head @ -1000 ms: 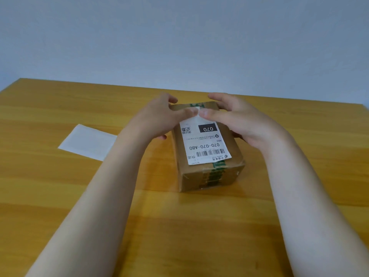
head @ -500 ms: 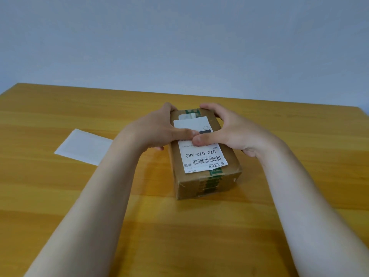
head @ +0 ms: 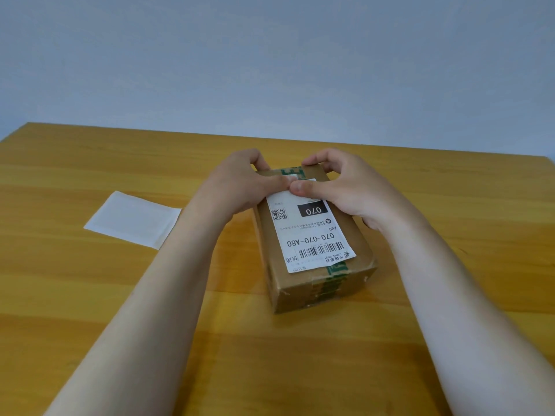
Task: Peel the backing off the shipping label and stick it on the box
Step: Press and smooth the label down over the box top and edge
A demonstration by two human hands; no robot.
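A small brown cardboard box (head: 357, 238) with green tape stands on the wooden table (head: 300, 355). A white shipping label (head: 309, 235) with a barcode and "070-070-A80" lies flat along its top. My left hand (head: 240, 181) grips the box's far left side, its thumb pressing the label's far end. My right hand (head: 345, 187) holds the far right side, thumb pressing the label beside the left thumb. Both thumbs meet near the label's far edge and hide it.
A white backing sheet (head: 132, 217) lies flat on the table to the left of the box. A plain grey wall rises behind the table's far edge.
Both thumbs slid from the label's far end toward its middle, then back to the far end. The label's middle with the QR code is uncovered again.
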